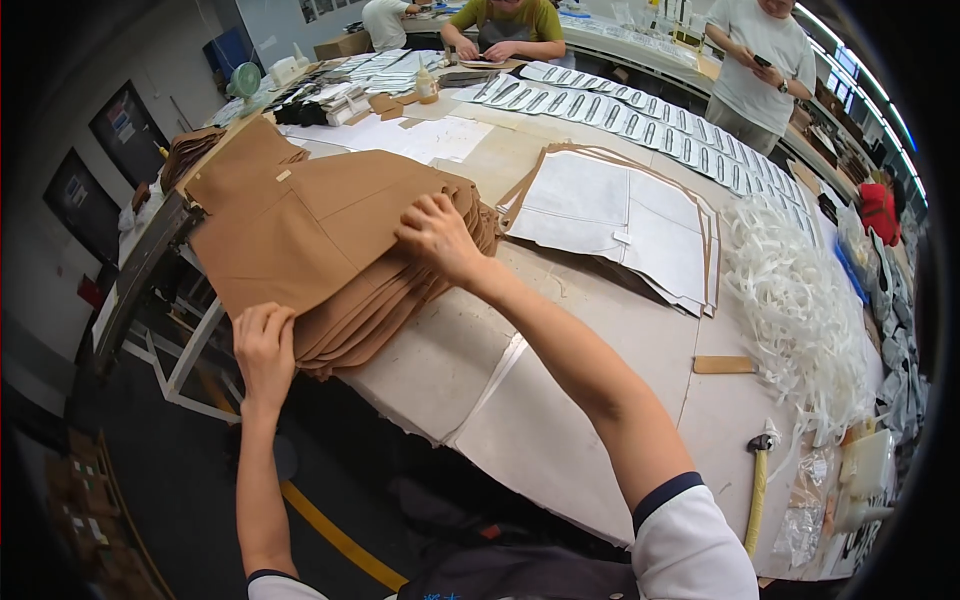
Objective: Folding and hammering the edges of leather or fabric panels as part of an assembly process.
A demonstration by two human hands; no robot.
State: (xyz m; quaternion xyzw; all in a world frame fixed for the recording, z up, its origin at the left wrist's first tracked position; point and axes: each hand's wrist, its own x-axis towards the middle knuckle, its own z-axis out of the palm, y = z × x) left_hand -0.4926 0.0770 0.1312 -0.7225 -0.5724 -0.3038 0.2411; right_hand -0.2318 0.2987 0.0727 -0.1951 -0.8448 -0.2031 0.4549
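The table (640, 340) bears brown panels (300, 220) and white strips (790, 310).

The panel stack (330, 225) lies on the table (590, 370), with the left hand (265, 335) at its near edge and the right hand (437, 235) at its right edge. Just right of the stack lies a second pile (590, 205) of panels; well right of it, past that pile, a tangle of strips (800, 310). Right of the stack and nearer the wearer lie a flat slat (725, 365) and a hammer (758, 490). Behind the stack are paper sheets (440, 135), a bottle (426, 88) and a co-worker (513, 32); behind and right, rows of small pieces (640, 126).
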